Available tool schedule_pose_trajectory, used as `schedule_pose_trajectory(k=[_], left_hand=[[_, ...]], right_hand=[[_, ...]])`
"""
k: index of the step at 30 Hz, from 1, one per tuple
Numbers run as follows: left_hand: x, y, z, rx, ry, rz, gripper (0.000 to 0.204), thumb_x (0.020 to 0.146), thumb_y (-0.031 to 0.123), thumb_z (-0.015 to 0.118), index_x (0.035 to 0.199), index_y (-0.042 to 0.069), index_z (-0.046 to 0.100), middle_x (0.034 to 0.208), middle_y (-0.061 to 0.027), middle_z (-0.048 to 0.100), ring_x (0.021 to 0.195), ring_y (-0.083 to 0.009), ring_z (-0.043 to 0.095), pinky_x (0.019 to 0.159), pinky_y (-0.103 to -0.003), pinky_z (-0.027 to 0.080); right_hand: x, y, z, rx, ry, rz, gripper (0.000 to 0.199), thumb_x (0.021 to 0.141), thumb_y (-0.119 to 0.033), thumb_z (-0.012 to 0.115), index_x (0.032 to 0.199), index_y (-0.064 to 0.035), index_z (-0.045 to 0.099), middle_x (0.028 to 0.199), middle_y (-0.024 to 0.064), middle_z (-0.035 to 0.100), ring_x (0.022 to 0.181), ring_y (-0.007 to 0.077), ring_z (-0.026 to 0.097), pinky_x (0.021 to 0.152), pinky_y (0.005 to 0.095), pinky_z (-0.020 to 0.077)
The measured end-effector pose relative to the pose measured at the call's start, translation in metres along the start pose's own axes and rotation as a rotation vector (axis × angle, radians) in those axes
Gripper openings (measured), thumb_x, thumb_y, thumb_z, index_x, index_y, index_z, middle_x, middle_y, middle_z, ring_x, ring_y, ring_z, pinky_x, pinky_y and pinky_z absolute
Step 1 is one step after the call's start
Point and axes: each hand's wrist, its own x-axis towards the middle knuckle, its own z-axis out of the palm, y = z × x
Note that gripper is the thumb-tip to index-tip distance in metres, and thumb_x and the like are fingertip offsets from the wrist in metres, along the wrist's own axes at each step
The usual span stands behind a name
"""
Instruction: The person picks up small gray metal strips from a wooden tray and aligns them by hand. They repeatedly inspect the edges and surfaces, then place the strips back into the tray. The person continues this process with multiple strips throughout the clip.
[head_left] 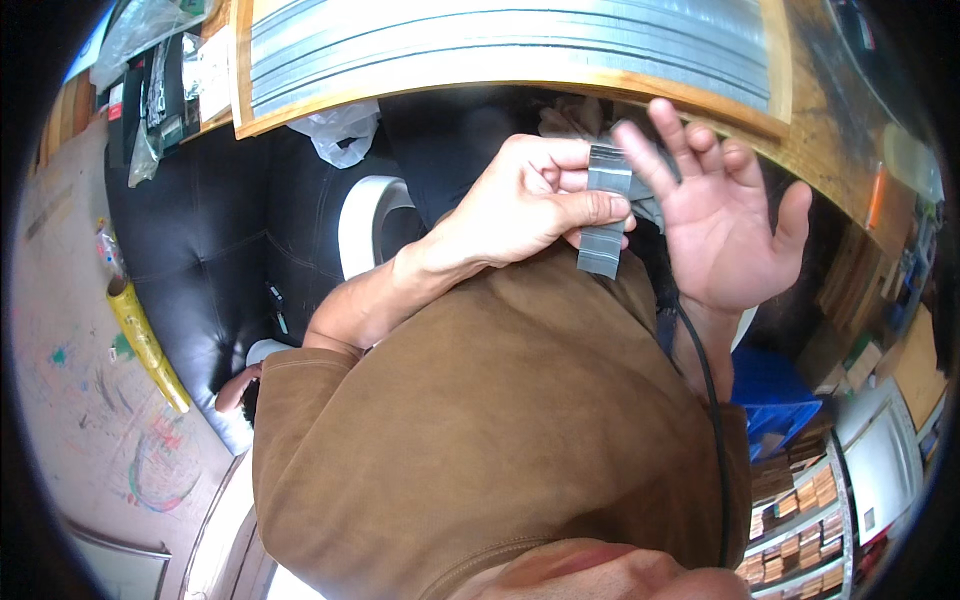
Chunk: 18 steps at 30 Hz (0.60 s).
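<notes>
My left hand (520,205) reaches across my chest in the middle of the view and pinches a short strip of grey tape (603,245) between thumb and fingers. The strip hangs upright, its lower end free. My right hand (725,225) is just to the right of it, palm toward me and fingers spread, and its index finger touches the strip's upper end. It holds nothing. My brown sweater (500,430) fills the lower middle of the view.
A wooden tabletop (800,120) with a stack of grey metal sheets (500,45) runs along the top. A black padded seat (215,230) with a white ring-shaped thing (362,215) is at the left, a yellow roll (145,340) beside it. A blue crate (775,400) and shelves (800,520) stand at the right. A black cable (712,420) crosses my chest.
</notes>
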Motion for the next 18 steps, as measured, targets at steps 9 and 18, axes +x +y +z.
schedule_pose_trajectory(k=[9, 18], left_hand=[[0.002, -0.004, -0.019, -0.143, -0.049, -0.082, 0.033, 0.094, 0.004, 0.071, 0.126, -0.001, 0.065, 0.096, -0.0147, 0.076, 0.084, -0.0231, 0.077, 0.067, -0.026, 0.063], [0.007, -0.002, -0.018, -0.239, -0.169, -0.101, 0.021, 0.095, 0.003, 0.069, 0.114, -0.003, 0.070, 0.098, -0.0169, 0.075, 0.087, -0.0268, 0.077, 0.073, -0.032, 0.066]], right_hand=[[-0.005, 0.007, 0.017, -1.333, -0.108, 0.080, 0.123, 0.057, -0.055, 0.095, 0.150, 0.0026, 0.040, 0.149, 0.0232, 0.043, 0.142, 0.0371, 0.040, 0.117, 0.0472, 0.0351], [0.001, 0.024, 0.010, -1.439, -0.309, -0.020, 0.109, 0.057, -0.031, 0.094, 0.147, 0.0015, 0.041, 0.145, 0.0233, 0.043, 0.138, 0.0387, 0.043, 0.116, 0.0485, 0.0364]])
